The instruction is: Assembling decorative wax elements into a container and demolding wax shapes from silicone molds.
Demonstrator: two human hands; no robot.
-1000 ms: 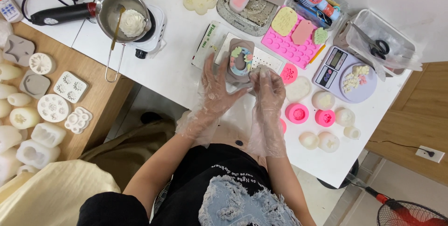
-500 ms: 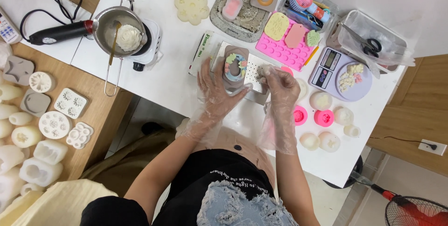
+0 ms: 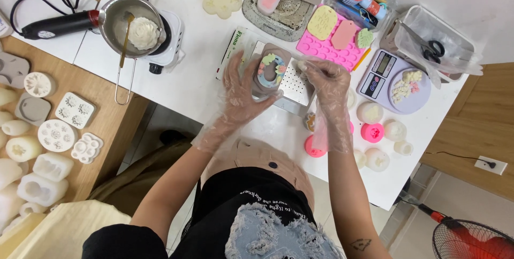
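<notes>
Both hands wear clear plastic gloves. My left hand (image 3: 242,94) rests flat on the white table (image 3: 198,77), fingers against the left side of a grey tag-shaped mould (image 3: 272,70) decorated with small pastel flowers. The mould lies on a white perforated board (image 3: 297,83). My right hand (image 3: 327,82) hovers over the board's right edge, fingertips pinched near a small pale piece (image 3: 303,65) just right of the mould.
A pink silicone mat (image 3: 327,50), a purple scale (image 3: 395,81) with pastel bits, round pink and white moulds (image 3: 372,132), a pan with a wax flower (image 3: 140,32) on a small hotplate, a heat gun (image 3: 53,24), and white moulds (image 3: 53,136) on the wooden bench at left.
My right hand moved from beside the mould up and right, over the board's right edge, fingers pinching together. My left hand stayed against the mould. The camera view shifted slightly.
</notes>
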